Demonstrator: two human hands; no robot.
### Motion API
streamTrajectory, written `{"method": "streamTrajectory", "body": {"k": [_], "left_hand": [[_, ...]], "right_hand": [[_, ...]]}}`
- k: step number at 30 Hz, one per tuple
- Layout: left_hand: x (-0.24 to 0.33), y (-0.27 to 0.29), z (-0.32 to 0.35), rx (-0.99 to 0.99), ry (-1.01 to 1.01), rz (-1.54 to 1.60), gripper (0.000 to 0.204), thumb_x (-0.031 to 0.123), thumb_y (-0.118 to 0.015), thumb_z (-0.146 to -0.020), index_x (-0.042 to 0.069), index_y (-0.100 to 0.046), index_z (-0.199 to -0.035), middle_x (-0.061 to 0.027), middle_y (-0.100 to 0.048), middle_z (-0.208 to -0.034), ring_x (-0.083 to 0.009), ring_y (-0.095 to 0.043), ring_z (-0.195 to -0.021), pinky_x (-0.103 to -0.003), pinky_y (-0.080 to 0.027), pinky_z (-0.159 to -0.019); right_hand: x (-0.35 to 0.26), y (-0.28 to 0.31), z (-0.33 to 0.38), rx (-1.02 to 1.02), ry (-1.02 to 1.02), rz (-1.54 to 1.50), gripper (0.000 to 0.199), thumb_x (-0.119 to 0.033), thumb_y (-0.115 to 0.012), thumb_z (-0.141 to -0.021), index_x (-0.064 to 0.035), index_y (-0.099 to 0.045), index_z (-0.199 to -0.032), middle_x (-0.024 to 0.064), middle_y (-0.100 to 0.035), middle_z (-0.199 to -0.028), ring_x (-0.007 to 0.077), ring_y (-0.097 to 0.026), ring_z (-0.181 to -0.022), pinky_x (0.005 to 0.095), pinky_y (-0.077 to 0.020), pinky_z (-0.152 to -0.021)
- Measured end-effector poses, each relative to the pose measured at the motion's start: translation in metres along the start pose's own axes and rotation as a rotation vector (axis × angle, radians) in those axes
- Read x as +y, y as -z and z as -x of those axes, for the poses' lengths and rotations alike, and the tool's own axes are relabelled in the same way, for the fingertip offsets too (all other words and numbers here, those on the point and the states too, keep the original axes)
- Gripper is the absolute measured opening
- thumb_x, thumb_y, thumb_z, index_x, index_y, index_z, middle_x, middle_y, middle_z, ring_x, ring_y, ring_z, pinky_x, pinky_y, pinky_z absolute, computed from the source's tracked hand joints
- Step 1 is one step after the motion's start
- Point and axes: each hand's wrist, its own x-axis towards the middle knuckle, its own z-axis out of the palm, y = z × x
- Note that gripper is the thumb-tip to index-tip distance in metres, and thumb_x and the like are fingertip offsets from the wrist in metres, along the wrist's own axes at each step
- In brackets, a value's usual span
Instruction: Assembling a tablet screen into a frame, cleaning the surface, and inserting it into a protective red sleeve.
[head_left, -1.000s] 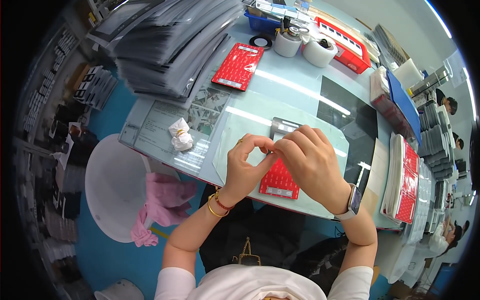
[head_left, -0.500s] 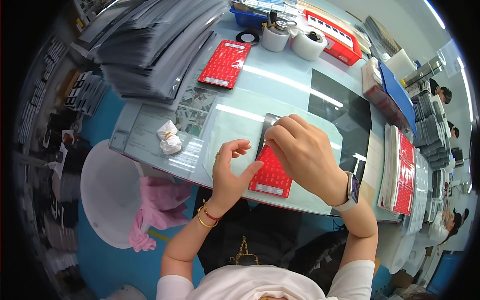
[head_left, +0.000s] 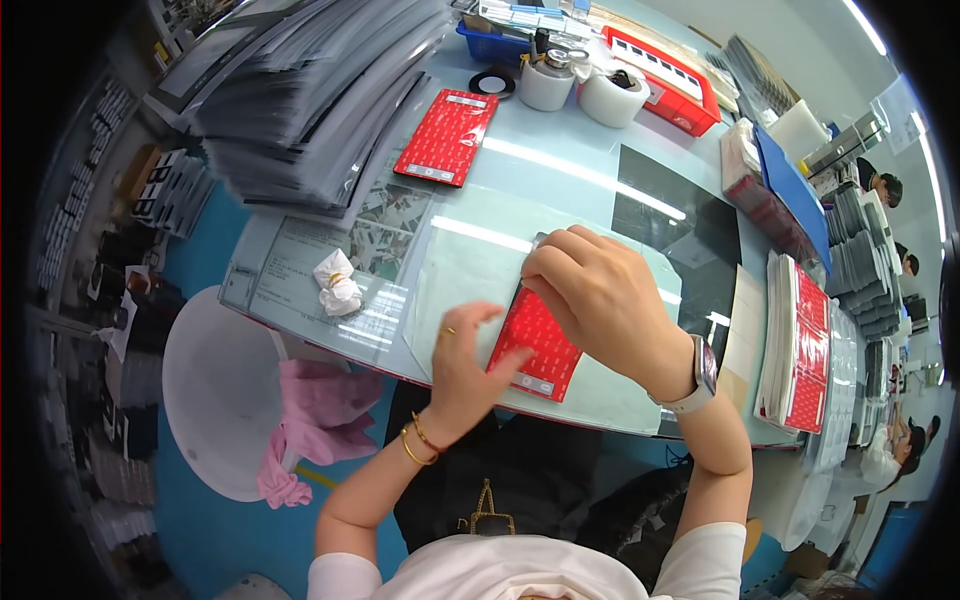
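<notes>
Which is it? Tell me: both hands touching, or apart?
Apart. The head view shows part of the nearer red packet between the left hand and the right hand.

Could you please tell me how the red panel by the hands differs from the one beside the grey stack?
The near panel is partly hidden by the right hand; the far panel has no hand over it.
The near panel lies on the pale green mat, while the far panel lies beside the grey stack.
Both are red with small pale marks and a pale strip across the end nearer the person.
</notes>
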Motion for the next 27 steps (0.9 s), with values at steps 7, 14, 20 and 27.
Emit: {"method": "streamTrajectory", "body": {"k": [7,14,20,27], "left_hand": [[-0.015,0.019,-0.026,-0.380,-0.086,-0.172,0.078,0.025,-0.092,-0.075,0.005,-0.057,-0.141,-0.0129,-0.062,-0.137,-0.0322,-0.055,-0.126,-0.042,-0.046,-0.104],[-0.005,0.016,-0.055,-0.071,-0.164,0.124,0.034,0.015,-0.084,-0.084,0.008,-0.073,-0.115,-0.0086,-0.071,-0.119,-0.0277,-0.063,-0.114,-0.040,-0.051,-0.095],[0.006,0.001,-0.066,-0.008,-0.108,0.284,0.011,0.006,-0.081,-0.086,0.007,-0.072,-0.092,-0.0056,-0.072,-0.104,-0.0244,-0.065,-0.103,-0.037,-0.052,-0.090],[0.012,0.004,-0.056,0.008,-0.151,0.255,0.015,-0.001,-0.080,-0.085,0.004,-0.068,-0.093,-0.0077,-0.071,-0.104,-0.0209,-0.066,-0.099,-0.033,-0.051,-0.088]], "right_hand": [[0.010,0.001,0.002,0.012,0.001,-0.027,0.013,-0.006,-0.073,-0.086,-0.0050,-0.065,-0.096,0.0087,-0.066,-0.092,0.0288,-0.065,-0.087,0.0394,-0.0539,-0.074],[0.004,0.008,0.002,-0.022,0.018,-0.059,0.012,-0.007,-0.074,-0.088,-0.0061,-0.067,-0.097,0.0080,-0.067,-0.095,0.0282,-0.066,-0.088,0.0396,-0.0536,-0.075],[0.003,0.011,0.009,0.004,-0.002,-0.075,0.028,-0.005,-0.074,-0.088,-0.0090,-0.070,-0.116,0.0108,-0.068,-0.102,0.0295,-0.067,-0.092,0.0384,-0.0540,-0.077],[0.040,0.023,0.057,0.290,-0.148,-0.474,0.089,-0.044,-0.085,-0.083,-0.0092,-0.048,-0.156,0.0173,-0.056,-0.151,0.0279,-0.066,-0.118,0.0367,-0.0509,-0.092]]}}
